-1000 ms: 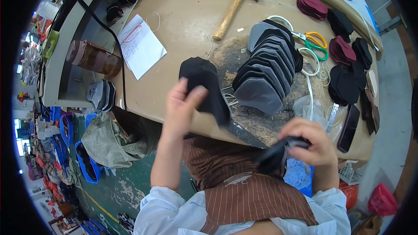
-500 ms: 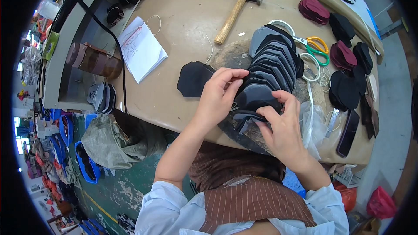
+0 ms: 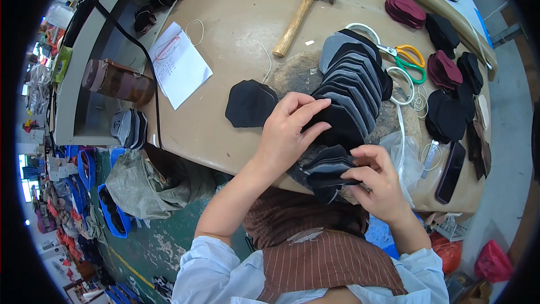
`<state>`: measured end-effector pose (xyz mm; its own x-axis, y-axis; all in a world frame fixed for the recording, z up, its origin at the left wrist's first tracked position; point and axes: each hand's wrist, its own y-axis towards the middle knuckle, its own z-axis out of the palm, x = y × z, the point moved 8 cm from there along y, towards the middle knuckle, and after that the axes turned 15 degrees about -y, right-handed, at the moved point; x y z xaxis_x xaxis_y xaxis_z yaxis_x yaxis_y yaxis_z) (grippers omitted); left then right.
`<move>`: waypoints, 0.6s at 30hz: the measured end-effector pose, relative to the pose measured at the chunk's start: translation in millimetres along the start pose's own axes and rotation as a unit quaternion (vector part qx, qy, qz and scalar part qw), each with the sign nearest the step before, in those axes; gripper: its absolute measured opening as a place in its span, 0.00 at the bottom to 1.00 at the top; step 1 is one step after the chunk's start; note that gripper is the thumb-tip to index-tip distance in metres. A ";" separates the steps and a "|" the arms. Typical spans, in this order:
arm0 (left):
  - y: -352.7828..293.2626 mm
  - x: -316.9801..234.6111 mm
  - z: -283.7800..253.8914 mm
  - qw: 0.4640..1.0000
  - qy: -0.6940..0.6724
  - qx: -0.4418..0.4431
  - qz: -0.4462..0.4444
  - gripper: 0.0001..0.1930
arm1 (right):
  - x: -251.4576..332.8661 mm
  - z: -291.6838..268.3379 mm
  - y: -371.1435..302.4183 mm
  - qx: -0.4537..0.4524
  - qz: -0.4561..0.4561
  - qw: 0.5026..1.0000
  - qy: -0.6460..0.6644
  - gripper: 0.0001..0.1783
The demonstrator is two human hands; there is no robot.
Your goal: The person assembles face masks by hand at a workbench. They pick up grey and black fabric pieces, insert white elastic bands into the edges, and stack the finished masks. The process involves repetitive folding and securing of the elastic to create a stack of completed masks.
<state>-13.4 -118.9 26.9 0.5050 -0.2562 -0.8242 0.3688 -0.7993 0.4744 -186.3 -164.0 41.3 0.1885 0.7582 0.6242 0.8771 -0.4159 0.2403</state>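
A long fanned row of black and grey fabric pieces [image 3: 351,87] lies over a round worn block [image 3: 292,76]. At its near end my left hand [image 3: 289,129] has its thumb and index finger apart, the fingertips at the nearest black piece. My right hand [image 3: 377,183] has its fingers closed at the right edge of a smaller bunch of black and grey fabric pieces [image 3: 326,171], tipped toward me at the table's front edge. What lies under its fingertips is partly hidden. One separate black fabric piece [image 3: 250,103] rests left of my left hand.
A hammer [image 3: 295,25] lies beyond the block. Scissors [image 3: 410,62], white tape rolls [image 3: 402,85] and a phone [image 3: 450,173] are to the right, with maroon piles [image 3: 405,10] and black piles [image 3: 447,115]. Paper [image 3: 180,70] and a bottle [image 3: 118,80] are left.
Several pieces at the near end have come away from the row and now tip toward me. My right hand has moved nearer to me; my left hand has shifted slightly right and nearer.
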 end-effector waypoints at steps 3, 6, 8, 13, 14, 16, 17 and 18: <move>1.7 -0.8 1.8 1.000 -0.002 -0.007 0.007 0.23 | -3.9 3.4 7.5 -0.001 0.017 0.998 -0.053 0.19; -1.9 -6.1 3.7 0.999 0.025 -0.015 0.035 0.23 | -3.4 8.0 8.6 0.023 0.032 0.994 -0.102 0.19; -4.1 -6.8 5.3 0.999 0.017 -0.019 0.037 0.22 | -1.5 9.9 8.3 0.039 0.032 0.993 -0.107 0.20; -0.6 -4.1 6.2 0.999 0.008 -0.030 0.012 0.21 | -8.6 15.4 -10.3 0.028 0.096 0.995 0.015 0.19; -1.2 -3.2 5.0 0.999 0.008 -0.035 0.005 0.20 | -10.4 11.9 -11.8 0.022 0.102 0.994 0.018 0.18; -3.1 -3.3 6.2 0.999 0.016 -0.032 0.007 0.20 | -16.5 -5.9 -17.9 0.012 0.114 0.993 0.024 0.17; -3.5 -5.1 6.8 0.999 0.025 -0.025 0.016 0.20 | -24.5 -13.7 -23.7 0.025 0.153 0.983 0.102 0.17; -4.9 -6.9 5.9 0.999 0.036 -0.019 0.025 0.21 | -32.3 -22.9 -31.7 0.041 0.189 0.965 0.180 0.16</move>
<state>-23.3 -116.4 28.4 0.5776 -0.2549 -0.7755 0.3700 -0.7651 0.5270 -230.3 -186.8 30.7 0.3488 0.3313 0.8767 0.8107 -0.5759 -0.1049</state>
